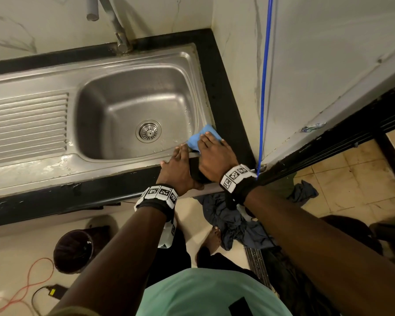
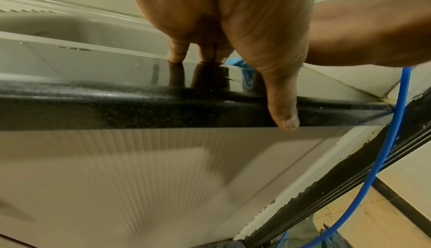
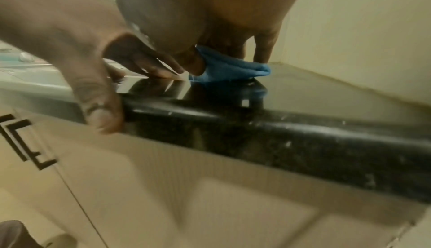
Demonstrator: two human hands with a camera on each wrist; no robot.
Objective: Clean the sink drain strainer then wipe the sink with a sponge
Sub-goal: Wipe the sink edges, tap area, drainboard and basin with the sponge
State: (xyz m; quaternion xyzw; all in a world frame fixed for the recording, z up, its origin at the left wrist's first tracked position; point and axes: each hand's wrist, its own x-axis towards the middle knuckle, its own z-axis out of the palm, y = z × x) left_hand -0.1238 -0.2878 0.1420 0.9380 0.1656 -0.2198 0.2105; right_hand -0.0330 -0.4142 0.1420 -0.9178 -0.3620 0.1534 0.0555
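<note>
The steel sink (image 1: pixel 132 71) has its round drain strainer (image 1: pixel 148 131) seated in the basin floor. A blue sponge (image 1: pixel 204 135) (image 3: pixel 228 67) (image 2: pixel 235 62) lies on the sink's near right corner. My right hand (image 1: pixel 211 153) (image 3: pixel 210 12) is on top of it, fingers over it and thumb pressed against its side. My left hand (image 1: pixel 179 156) (image 2: pixel 233 30) rests beside it on the sink's front rim with straight fingers. Its thumb hangs over the black counter edge (image 2: pixel 140 110).
A faucet (image 1: pixel 121 37) stands behind the basin and a ribbed drainboard (image 1: pixel 25 124) lies to the left. A wall with a blue cable (image 1: pixel 263 87) closes the right side. On the floor are a dark bin (image 1: pixel 74 249) and dark cloth (image 1: pixel 233 220).
</note>
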